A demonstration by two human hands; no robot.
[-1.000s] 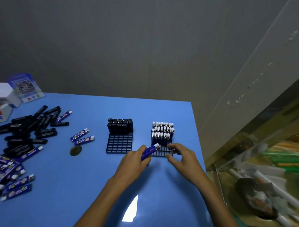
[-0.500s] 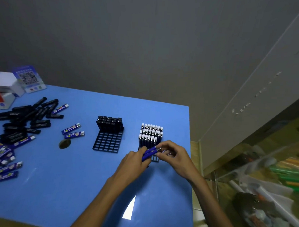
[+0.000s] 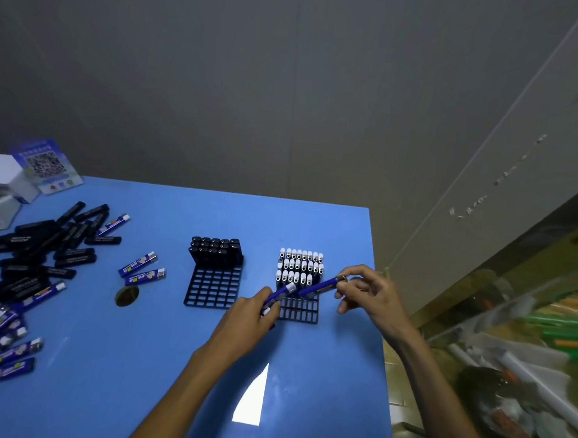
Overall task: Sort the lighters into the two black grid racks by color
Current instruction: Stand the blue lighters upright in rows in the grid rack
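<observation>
Two black grid racks stand on the blue table. The left rack holds black lighters at its back rows. The right rack holds several blue lighters with white caps. My left hand grips a blue lighter just left of the right rack. My right hand pinches the metal end of a second blue lighter, tilted over the right rack's open cells.
Loose black lighters and blue lighters lie piled at the table's left. Two blue lighters and a round coin-like disc lie near the left rack. White boxes and a QR card sit at the far left corner.
My right hand has drawn one blue lighter away from my left hand and now holds it over the right rack. The camera view shifted.
</observation>
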